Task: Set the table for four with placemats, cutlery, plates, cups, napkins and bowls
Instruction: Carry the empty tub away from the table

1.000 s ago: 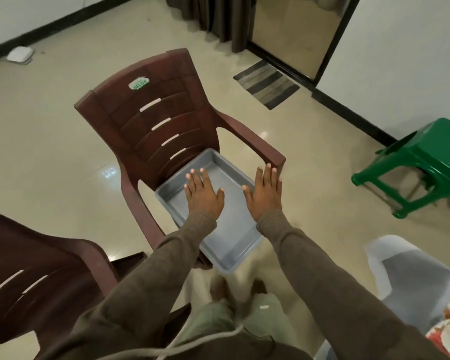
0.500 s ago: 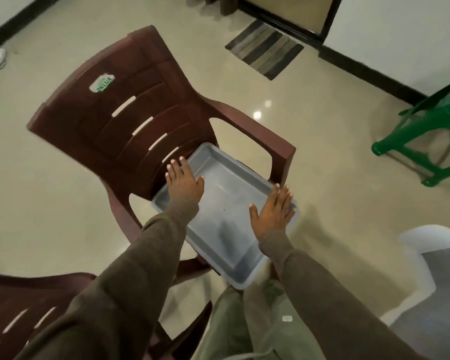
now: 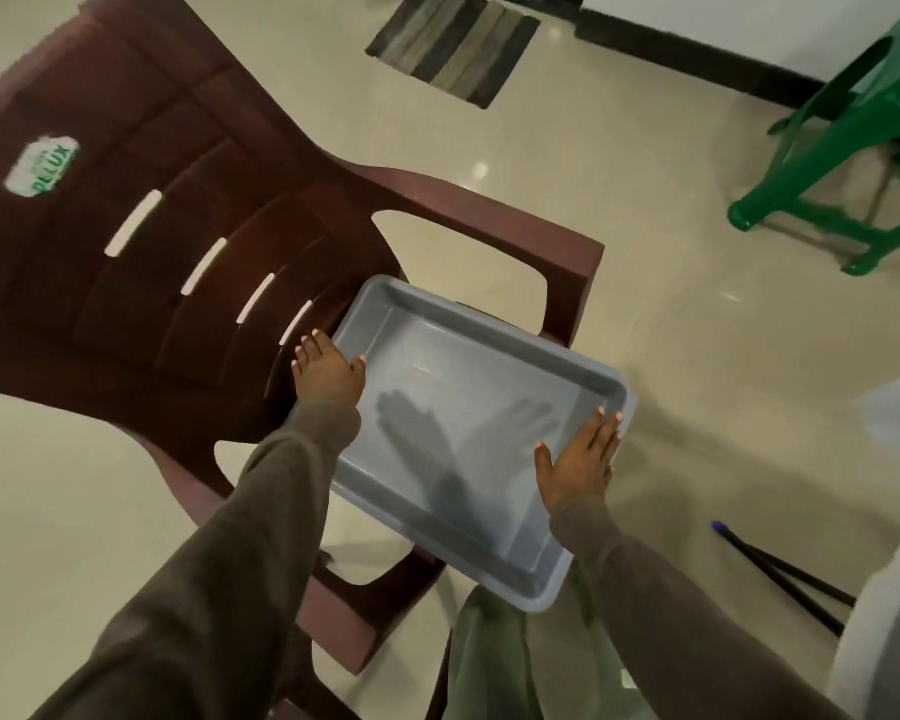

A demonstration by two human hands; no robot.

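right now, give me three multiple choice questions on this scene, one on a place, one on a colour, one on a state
1. Where does the grey tray sit?
A. on the floor beside the mat
B. on the seat of the brown chair
C. on the green stool

2. What colour is the stool at the upper right?
A. green
B. blue
C. white

3. What is inside the tray?
A. a stack of plates
B. folded napkins
C. nothing, only shadows of the hands

Answers:
1. B: the tray lies between the chair's armrests, its near corner overhanging the seat's front.
2. A: its legs and top are plainly green against the pale floor.
3. C: the tray's bottom is bare; the left hand is at its left edge and the right hand at its right edge, fingers straight.
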